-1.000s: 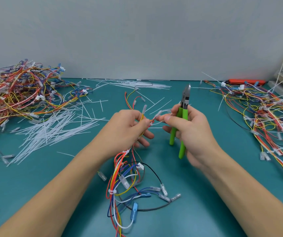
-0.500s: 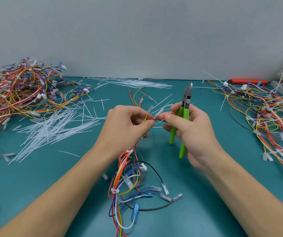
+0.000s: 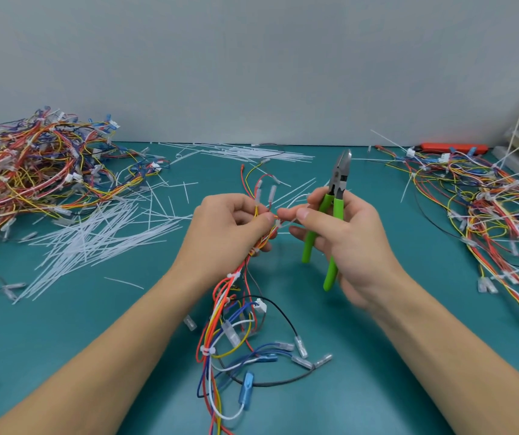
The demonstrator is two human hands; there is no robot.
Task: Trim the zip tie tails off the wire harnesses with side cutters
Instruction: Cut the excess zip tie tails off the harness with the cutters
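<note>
My left hand (image 3: 229, 227) grips a multicoloured wire harness (image 3: 229, 328) near its upper end; the rest of the harness trails down onto the teal mat toward me. My right hand (image 3: 343, 237) holds green-handled side cutters (image 3: 335, 211) in the palm, jaws pointing up and away. Its thumb and forefinger pinch a white zip tie tail (image 3: 286, 222) that sticks out of the harness just right of my left thumb. The two hands are nearly touching at that tail.
A big heap of harnesses (image 3: 32, 174) lies at the left, another harness heap (image 3: 487, 215) at the right. Cut white tails (image 3: 101, 233) are strewn left of centre and along the back wall. An orange tool (image 3: 452, 148) lies at the back right.
Both hands have risen slightly and drawn together. My right thumb and forefinger have closed on the zip tie tail by my left thumb. The cutters stay held the same way.
</note>
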